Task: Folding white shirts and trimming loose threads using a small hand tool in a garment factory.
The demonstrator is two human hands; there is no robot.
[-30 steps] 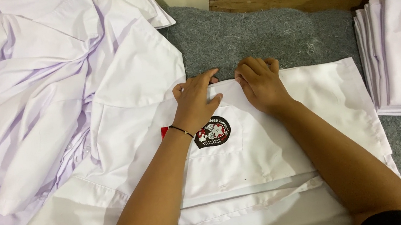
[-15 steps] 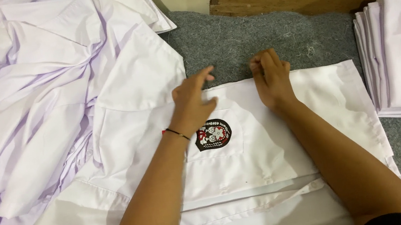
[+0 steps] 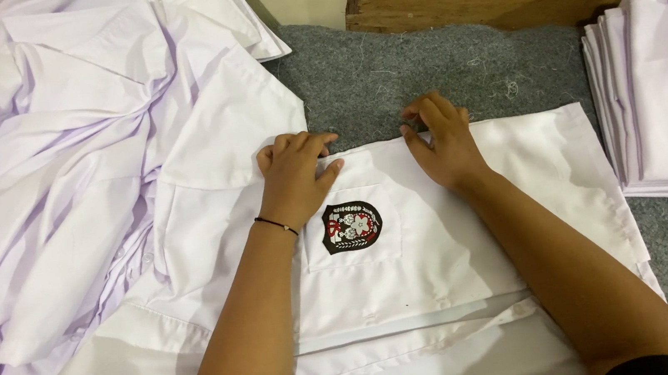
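Scene: a person's two bare arms reach forward over a white shirt [image 3: 458,249] lying flat on a grey felt-like surface [image 3: 439,75].
Shirt position: directly under and between both hands, its folded far edge running left to right across the view, so its long axis lies crosswise to the arms.
Left hand [image 3: 295,175]: palm down, fingers loosely curled, pressing the shirt's far edge just above a dark shield-shaped badge [image 3: 351,226] on the pocket; it grips nothing.
Right hand [image 3: 442,142]: fingers bent, tips pinching or pressing the same far edge; which one is unclear.
Nearer hand: both touch the edge, near each other; the left sits closer to the badge.
Left side: a loose heap of white shirts [image 3: 71,159], touching the flat one.
Right side: a neat stack of folded shirts [image 3: 667,91], apart.
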